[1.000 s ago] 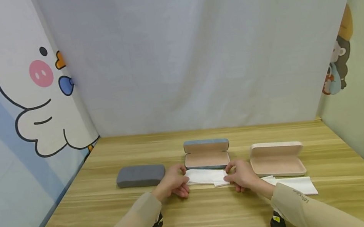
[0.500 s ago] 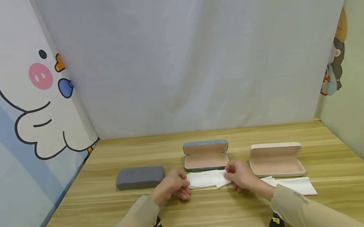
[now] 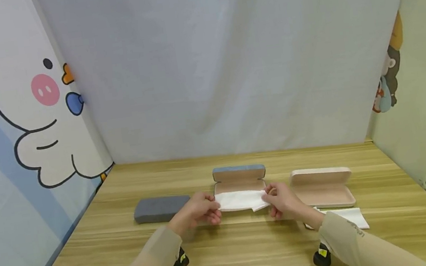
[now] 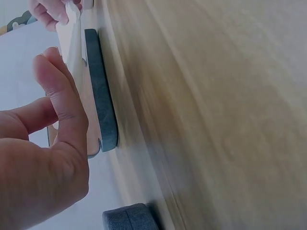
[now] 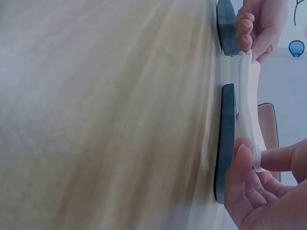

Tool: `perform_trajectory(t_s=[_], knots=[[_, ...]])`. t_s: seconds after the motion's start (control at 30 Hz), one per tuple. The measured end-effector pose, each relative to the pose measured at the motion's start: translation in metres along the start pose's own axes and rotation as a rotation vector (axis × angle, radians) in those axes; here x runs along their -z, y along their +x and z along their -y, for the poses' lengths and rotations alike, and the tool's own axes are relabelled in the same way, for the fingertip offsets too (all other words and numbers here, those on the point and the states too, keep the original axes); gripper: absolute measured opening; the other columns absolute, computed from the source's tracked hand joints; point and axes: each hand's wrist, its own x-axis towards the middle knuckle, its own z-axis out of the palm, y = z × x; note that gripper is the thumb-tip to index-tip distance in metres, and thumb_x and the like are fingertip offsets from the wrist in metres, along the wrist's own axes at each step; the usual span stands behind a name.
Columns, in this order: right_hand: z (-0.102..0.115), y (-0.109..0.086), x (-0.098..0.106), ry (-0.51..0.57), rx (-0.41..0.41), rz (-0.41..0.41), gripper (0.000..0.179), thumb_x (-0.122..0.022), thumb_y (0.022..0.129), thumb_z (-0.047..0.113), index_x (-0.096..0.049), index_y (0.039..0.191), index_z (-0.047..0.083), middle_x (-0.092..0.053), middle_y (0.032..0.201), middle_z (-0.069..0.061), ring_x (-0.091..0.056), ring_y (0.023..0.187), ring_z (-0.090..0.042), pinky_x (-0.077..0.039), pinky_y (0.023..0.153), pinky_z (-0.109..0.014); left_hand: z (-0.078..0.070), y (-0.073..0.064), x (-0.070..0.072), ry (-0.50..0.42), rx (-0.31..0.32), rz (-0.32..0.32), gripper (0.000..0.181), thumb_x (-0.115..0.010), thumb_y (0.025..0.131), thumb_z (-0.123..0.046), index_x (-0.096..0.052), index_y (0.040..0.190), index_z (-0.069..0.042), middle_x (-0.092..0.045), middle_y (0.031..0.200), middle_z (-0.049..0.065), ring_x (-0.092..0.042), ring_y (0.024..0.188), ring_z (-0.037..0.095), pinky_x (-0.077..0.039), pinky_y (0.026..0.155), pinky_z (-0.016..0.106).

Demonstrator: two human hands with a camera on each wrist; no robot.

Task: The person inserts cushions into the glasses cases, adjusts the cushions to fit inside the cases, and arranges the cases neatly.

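"What are you seeing, largest thing first?"

"I'm looking down on a wooden table, and I'm taking the open blue case on it as my landmark. My two forearms are reaching in from the case's near side, slanting inward toward its front corners."

"And the cloth?"

"The folded white cloth is spanning the case's front part, held off the table. I'm not managing to tell whether it's brushing the rim. In my judgement it's needing level ends and light, even tension: too slack and the middle is sagging, too tight and the folds are slipping."

"How are your hands posed?"

"My left hand is pinching one end beside the case's left front corner, thumb and forefinger closing on it, other fingers bending below. My right hand is mirroring that at the right corner."

"Anything smaller?"

"A loose flap is hanging before the case's right front; I'd be tucking it under my thumb."
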Motion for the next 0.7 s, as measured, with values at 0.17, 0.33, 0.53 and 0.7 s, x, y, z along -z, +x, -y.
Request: perform_trajectory(t_s=[0.17,0.33,0.53,0.7], knots=[[0.003,0.004,0.002,0.012,-0.022,-0.004,0.014,-0.057,0.095,0.007,-0.052,0.102,-0.004,-0.06,0.062,-0.014,-0.053,0.041,-0.013,-0.051,0.039,-0.03,-0.002,0.006,0.002,-0.009,0.0,-0.017,0.008,-0.05,0.095,0.003,-0.043,0.098,0.0,-0.061,0.061,0.006,-0.06,0.048,0.009,-0.054,0.046,0.019],[0.004,0.009,0.004,0.053,-0.007,0.007,0.011,-0.056,0.094,0.005,-0.051,0.098,-0.003,-0.06,0.063,-0.016,-0.054,0.04,-0.011,-0.051,0.038,-0.027,-0.006,0.008,0.004,-0.015,0.0,-0.03,0.01,-0.051,0.095,0.002,-0.042,0.094,-0.002,-0.061,0.062,0.006,-0.061,0.05,0.01,-0.054,0.047,0.019],[0.005,0.014,0.005,0.088,0.034,0.005,0.01,-0.055,0.093,0.003,-0.049,0.095,-0.005,-0.06,0.061,-0.015,-0.054,0.039,-0.01,-0.05,0.036,-0.028,-0.01,0.013,0.008,-0.016,-0.008,-0.044,0.011,-0.052,0.095,0.002,-0.046,0.087,-0.003,-0.062,0.062,0.006,-0.062,0.05,0.01,-0.053,0.046,0.019],[0.003,0.022,0.005,0.073,-0.016,-0.037,0.015,-0.055,0.093,0.002,-0.05,0.102,-0.009,-0.062,0.064,-0.021,-0.054,0.039,-0.011,-0.05,0.038,-0.028,-0.01,0.02,0.009,-0.018,-0.012,-0.049,0.012,-0.052,0.095,0.001,-0.047,0.085,-0.002,-0.062,0.061,0.005,-0.062,0.051,0.01,-0.054,0.047,0.018]])
